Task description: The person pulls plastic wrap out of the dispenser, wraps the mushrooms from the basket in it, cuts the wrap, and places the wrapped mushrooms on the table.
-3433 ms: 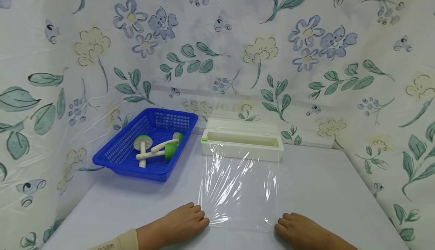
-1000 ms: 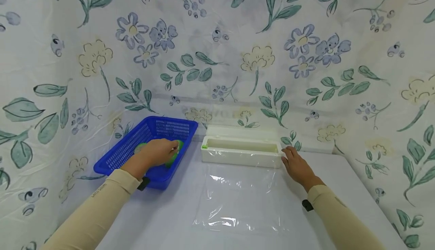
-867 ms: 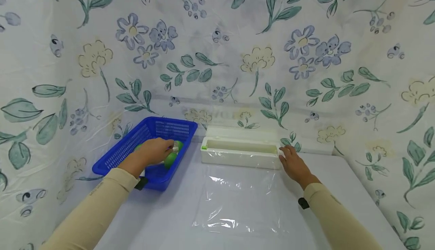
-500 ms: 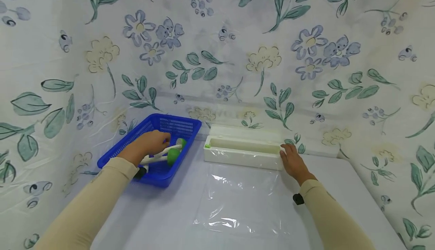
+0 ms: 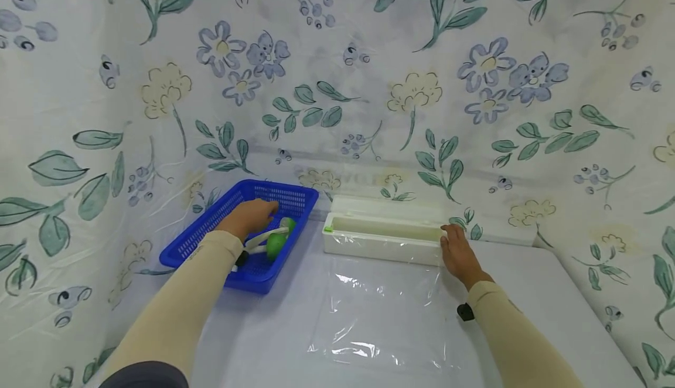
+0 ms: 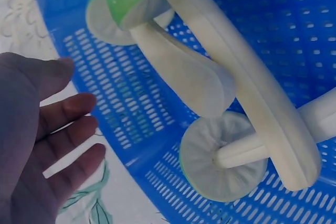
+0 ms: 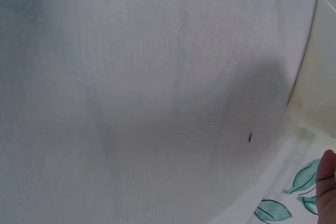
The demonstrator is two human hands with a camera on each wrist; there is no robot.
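Left hand (image 5: 249,217) and right hand (image 5: 460,257) have both let go of the near end of the clear cling film (image 5: 387,312). Now the left one is over the blue plastic basket (image 5: 253,284), and the right one is up at the right end of the white film box (image 5: 382,246).

The left hand is holding nothing. The left wrist view shows a loose hand, with a gap between thumb and fingers, near the mushrooms (image 6: 247,72) but not touching them. The right hand's fingers look loose too, resting at the box end; I cannot tell if they press on it.

As for the work, I think the first part is done: the film is pulled out and lies on the white table (image 5: 532,317), with shiny wrinkles. It runs up over the front of the box, so it does not look cut yet. All three mushrooms that I can see have green caps and pale stems, and they lie crossed in the basket. So any moving or wrapping of them seems left to do.

Mind the edges — the basket has tall sides, so a mushroom would need lifting over the rim. Only a narrow gap sits between basket and box, and the box is close to the flowery cloth (image 5: 364,112) behind. In front of the box — and right of the film — I see more room for hands.
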